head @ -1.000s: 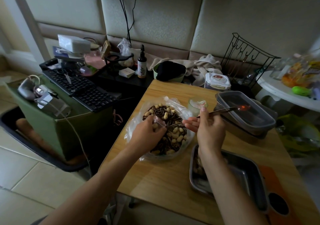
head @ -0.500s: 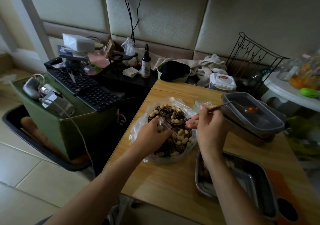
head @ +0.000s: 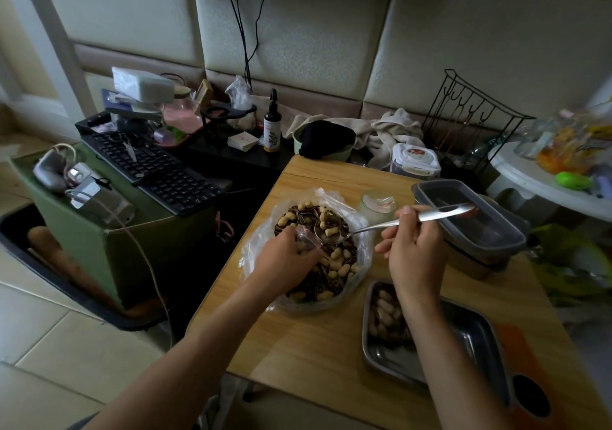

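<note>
Head view shows the spoon raised since half a second ago: its bowl, then low among the nuts beside the left hand, now sits clear above the heap with what looks like two peanuts in it, and the right hand has drawn a little further to the right. The left hand has stayed down in the plastic bag. Counted, there are two hands, one spoon, one open bag of peanuts mixed with dark strips, one small clear cup, one steel tray, one lidded container and one glass jar, all on the wooden table. The left hand curls its fingers round the small clear cup, tilted at the bag's left side on top of the nuts. The right hand pinches the spoon's handle between thumb and curled fingers, with the handle's end reaching over the lidded container. The spoon's bowl hangs just beside the cup's mouth, to the left of the right hand and near the left hand's fingertips. More peanuts lie in the near-left corner of the steel tray, under the right wrist
</note>
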The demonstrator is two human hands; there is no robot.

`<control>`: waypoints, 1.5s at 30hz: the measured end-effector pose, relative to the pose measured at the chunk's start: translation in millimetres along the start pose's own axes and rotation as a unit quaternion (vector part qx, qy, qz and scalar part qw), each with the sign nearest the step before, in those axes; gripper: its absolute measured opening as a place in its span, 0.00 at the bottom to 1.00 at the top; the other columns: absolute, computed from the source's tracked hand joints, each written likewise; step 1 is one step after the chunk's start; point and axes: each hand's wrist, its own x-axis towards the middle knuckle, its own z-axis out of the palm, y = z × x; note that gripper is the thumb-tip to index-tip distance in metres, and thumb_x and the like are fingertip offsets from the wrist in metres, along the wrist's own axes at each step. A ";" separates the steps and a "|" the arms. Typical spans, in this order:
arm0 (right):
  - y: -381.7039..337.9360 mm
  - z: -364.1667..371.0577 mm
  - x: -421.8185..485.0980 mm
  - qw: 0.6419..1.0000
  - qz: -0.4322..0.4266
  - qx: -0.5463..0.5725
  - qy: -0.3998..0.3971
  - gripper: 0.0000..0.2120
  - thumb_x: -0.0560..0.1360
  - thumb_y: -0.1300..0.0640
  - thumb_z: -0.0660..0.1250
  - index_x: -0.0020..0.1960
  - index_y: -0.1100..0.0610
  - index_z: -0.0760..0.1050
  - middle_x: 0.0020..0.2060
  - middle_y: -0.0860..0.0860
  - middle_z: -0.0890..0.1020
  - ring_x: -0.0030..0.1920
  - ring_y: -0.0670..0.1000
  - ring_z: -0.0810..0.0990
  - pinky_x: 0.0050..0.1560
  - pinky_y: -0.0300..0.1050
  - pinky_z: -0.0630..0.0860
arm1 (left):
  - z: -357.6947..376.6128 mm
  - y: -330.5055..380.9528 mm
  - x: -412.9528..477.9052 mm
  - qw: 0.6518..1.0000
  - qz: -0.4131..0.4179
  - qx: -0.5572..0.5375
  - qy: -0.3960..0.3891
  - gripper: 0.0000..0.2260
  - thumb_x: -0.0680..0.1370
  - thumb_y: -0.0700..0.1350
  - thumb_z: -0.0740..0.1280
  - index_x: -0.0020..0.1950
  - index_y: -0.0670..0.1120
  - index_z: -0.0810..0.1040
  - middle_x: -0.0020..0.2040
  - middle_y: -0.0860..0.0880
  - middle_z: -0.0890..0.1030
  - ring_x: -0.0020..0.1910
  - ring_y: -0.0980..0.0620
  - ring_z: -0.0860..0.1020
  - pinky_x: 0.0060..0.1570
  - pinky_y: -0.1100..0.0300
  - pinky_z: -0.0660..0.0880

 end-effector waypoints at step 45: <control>-31.5 -9.4 -7.1 0.907 -0.416 -0.047 -0.050 0.11 0.85 0.60 0.60 0.53 0.64 0.80 0.43 0.42 0.76 0.40 0.38 0.76 0.44 0.24 0.69 | 10.8 14.6 14.9 0.991 0.026 -0.106 0.080 0.19 0.77 0.56 0.73 0.60 0.47 0.74 0.51 0.49 0.81 0.49 0.50 0.81 0.51 0.49 0.81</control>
